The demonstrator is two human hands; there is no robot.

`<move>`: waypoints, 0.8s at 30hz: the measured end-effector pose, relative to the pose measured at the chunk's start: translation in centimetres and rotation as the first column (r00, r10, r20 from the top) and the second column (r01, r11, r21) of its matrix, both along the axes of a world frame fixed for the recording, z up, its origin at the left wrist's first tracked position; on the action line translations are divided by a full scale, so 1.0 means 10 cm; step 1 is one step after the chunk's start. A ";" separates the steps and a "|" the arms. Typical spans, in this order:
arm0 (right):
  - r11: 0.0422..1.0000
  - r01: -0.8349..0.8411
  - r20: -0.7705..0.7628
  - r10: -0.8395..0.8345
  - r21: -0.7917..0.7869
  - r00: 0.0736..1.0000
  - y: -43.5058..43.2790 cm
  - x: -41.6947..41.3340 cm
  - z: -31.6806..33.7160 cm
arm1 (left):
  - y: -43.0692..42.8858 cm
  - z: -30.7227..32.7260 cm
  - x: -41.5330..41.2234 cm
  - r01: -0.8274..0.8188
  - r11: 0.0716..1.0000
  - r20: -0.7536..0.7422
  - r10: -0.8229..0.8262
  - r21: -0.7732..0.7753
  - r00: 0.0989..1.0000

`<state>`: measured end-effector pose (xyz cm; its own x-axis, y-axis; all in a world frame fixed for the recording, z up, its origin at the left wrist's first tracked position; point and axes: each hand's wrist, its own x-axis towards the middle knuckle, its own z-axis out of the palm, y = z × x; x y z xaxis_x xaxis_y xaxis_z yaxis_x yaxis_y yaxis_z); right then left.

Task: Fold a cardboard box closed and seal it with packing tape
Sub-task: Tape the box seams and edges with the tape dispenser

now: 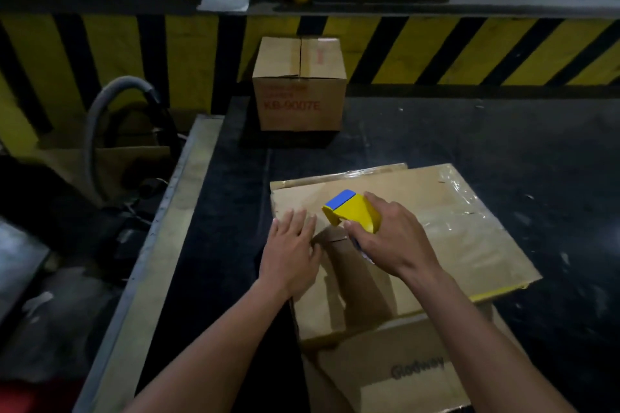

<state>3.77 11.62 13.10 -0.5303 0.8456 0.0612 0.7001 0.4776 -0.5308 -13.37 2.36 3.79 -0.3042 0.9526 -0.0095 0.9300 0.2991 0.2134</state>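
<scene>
Two hands at work on one cardboard box (436, 245), lower centre-right of the frame, sitting on a dark desk (503, 131). Box top flaps are folded down; shiny clear tape already shows across the far and right part of the top. Printed side face of the box is visible at the bottom edge of the frame, lettering blurred.

Left hand (292, 251): flat, palm down, fingers spread and pressing the box top near its left edge. Holding nothing.

Right hand (392, 238): wrapped around a yellow tape dispenser (352, 213) with a blue front end, held over the box top just right of the left hand. Dispenser nose points toward the upper left. Can't tell if it touches the cardboard.

Second box (300, 84), smaller, closed, red print on the front, stands at the far edge of the desk, upper centre, well apart from the first.

Behind it: yellow-and-black striped barrier (469, 50) across the top of the frame. Grey hose (100, 104) loops at left, off the desk.
</scene>
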 end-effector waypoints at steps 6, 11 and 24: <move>1.000 0.013 -0.065 -0.014 -0.013 0.998 -0.15 -0.16 -0.10 | 0.31 0.42 -0.38 -0.245 0.960 0.574 0.127 0.132 0.809; 0.999 0.006 -0.131 -0.002 0.033 0.991 -0.18 -0.30 -0.09 | 0.57 0.69 -0.59 -0.269 0.956 0.955 0.181 -0.114 0.237; 0.995 -0.044 -0.218 0.062 0.088 0.974 -0.04 -0.53 0.06 | 0.76 0.73 -1.14 -0.024 0.926 0.914 0.367 -0.376 -0.173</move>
